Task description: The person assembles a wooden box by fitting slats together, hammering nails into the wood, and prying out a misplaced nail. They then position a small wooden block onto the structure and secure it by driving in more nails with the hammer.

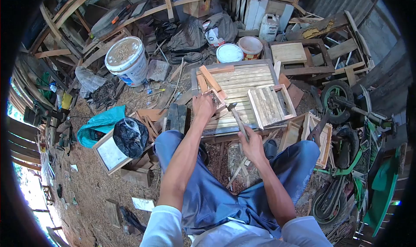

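My left hand (203, 105) is closed on a small wooden box (220, 100) at the left part of the slatted wooden work surface (236, 80). Its fingers are partly hidden by the box's edge. In my right hand (252, 144) is the wooden handle of a hammer (238, 119), whose dark head is beside the box's right corner. Loose wood strips (209, 78) lie just behind the box. To the right, a slatted wooden frame piece (267, 106) rests on the same surface.
A white bucket (126, 61) stands back left, and two smaller buckets (229, 53) stand behind the work surface. A black bag (130, 137) and framed board (109, 154) are left of my knees. Wooden crates (317, 138) and a green bicycle-like frame (366, 147) are at right.
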The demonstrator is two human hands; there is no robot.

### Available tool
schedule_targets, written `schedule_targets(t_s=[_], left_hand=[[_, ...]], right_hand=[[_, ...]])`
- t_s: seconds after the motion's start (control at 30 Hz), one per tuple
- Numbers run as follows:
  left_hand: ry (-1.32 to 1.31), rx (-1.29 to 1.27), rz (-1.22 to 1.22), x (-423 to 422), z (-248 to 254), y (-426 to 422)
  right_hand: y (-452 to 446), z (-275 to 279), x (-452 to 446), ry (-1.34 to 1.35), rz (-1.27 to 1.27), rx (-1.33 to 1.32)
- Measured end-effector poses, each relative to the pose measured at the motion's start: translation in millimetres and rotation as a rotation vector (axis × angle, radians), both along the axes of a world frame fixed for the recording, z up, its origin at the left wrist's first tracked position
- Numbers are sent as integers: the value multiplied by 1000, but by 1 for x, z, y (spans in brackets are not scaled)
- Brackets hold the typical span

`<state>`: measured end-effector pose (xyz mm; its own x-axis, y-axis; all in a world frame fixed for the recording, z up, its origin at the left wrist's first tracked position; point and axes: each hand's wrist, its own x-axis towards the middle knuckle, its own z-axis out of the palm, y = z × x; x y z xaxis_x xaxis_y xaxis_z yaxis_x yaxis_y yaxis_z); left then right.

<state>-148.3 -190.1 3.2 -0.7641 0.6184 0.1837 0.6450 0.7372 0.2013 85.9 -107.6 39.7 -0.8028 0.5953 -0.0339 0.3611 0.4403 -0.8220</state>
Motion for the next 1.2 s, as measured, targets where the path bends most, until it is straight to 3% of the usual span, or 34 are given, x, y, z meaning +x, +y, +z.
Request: schedule_targets(t_s=[0.6,0.67,1.0,1.1,1.2], left_hand=[[-423,480,-9,-11,9,-17],[-414,533,-24,-10,10,-17],[-523,596,-72,-7,26,-18],[-529,647,-74,-7,22,-15],[-547,638,-43,-9,19,-16]], right_hand=[[5,4,-1,-21,-31,-125],[5,-6,-2,30,-18,-39],[4,-5,-7,14,-25,-147],[2,-9,-6,50,-19,32],[2,-5,-6,51,-22,1]])
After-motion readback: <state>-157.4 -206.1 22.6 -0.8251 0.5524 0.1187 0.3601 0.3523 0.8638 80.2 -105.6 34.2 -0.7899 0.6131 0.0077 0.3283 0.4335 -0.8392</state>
